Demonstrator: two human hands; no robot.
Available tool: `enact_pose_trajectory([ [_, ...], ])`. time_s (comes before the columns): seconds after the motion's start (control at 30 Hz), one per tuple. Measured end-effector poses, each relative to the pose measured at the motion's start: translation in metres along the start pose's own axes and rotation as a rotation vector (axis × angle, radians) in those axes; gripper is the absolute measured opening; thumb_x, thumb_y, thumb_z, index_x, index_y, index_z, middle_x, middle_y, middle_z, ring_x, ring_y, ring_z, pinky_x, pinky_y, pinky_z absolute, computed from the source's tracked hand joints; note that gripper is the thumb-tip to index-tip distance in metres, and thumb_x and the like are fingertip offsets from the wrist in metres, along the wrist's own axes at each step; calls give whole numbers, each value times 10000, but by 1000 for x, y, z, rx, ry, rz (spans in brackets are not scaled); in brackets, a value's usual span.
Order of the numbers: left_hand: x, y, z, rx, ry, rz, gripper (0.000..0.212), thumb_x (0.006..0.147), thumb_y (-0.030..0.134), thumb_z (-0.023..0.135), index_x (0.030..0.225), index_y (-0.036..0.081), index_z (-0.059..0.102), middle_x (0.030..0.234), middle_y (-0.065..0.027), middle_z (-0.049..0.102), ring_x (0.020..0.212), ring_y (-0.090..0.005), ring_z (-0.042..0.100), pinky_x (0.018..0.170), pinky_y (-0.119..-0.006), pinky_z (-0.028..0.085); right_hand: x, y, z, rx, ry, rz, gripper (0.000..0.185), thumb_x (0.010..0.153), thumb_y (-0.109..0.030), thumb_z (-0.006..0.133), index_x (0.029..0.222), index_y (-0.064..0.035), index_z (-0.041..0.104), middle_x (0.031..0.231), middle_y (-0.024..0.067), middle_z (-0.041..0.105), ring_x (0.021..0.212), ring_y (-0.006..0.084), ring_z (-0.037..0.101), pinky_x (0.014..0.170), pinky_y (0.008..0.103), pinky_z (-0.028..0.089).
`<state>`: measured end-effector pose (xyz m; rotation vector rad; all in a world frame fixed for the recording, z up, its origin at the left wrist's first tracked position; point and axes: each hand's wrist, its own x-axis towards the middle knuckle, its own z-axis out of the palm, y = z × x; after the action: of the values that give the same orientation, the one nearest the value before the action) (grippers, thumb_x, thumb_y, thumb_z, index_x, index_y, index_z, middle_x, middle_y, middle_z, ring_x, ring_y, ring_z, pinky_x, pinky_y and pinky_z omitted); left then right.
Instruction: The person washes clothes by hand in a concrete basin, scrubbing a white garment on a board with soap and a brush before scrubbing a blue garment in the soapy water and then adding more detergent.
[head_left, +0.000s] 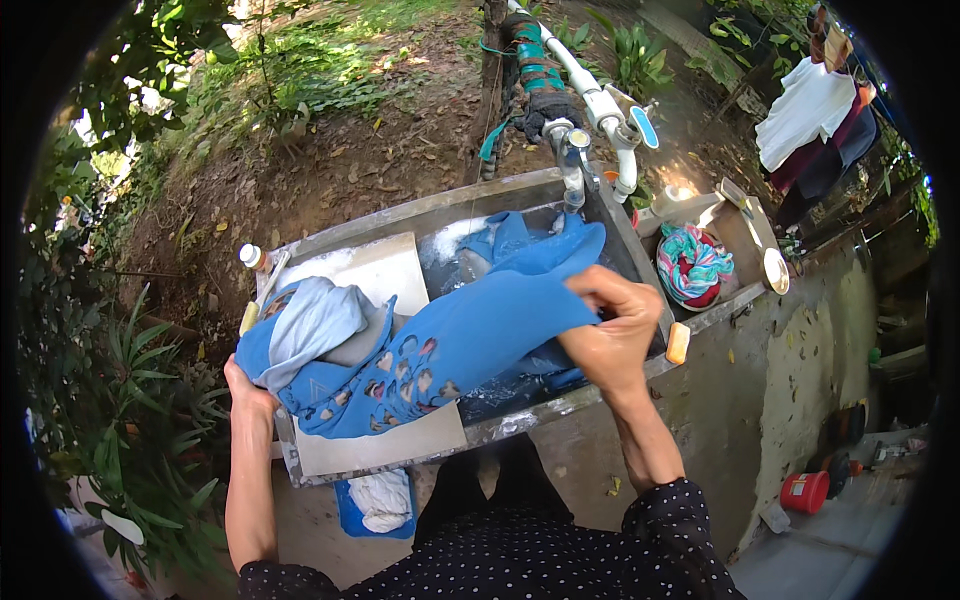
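A wet blue garment with a heart-like print (480, 315) stretches between my two hands over a concrete wash basin (517, 427). My right hand (616, 319) pinches its right end, fingers closed on the cloth. At the left, my left hand (251, 386) grips the bunched end from below; its fingers are partly hidden. A light blue-grey part of the cloth (319, 322) lies folded on top of that bunch. Below the garment, a pale slab (382, 450) spans the left side of the basin. More blue cloth (506, 232) lies in the soapy water under the tap (574, 169).
An orange soap bar (678, 343) sits on the basin's right rim. A brush (251, 315) and a white-capped bottle (253, 256) are at the left rim. A bowl of colourful cloth (694, 266) stands at the right. Below is a blue tub with white cloth (381, 501).
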<state>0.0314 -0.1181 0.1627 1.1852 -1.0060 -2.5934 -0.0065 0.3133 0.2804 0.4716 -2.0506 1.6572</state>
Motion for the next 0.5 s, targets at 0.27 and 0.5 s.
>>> enact_pose_trajectory([
  [0.27, 52, -10, -90, 191, 523, -146, 552, 953, 470, 343, 1315, 111, 555, 1418, -148, 506, 1250, -291, 486, 995, -524, 385, -53, 120, 119, -24, -658, 346, 530, 732, -212, 794, 1157, 5, 565, 979, 131, 574, 894, 218, 546, 761, 349, 449],
  [0.5, -9, -38, -91, 905, 141, 41, 963, 833, 593, 660, 1551, 214, 142, 1590, -159, 221, 1406, -404, 298, 1065, -682, 237, -104, 241, 70, -503, -1132, 261, 1412, 576, -606, 854, 1519, 83, 60, 1565, 328, 150, 1482, 426, 133, 1188, 556, 145],
])
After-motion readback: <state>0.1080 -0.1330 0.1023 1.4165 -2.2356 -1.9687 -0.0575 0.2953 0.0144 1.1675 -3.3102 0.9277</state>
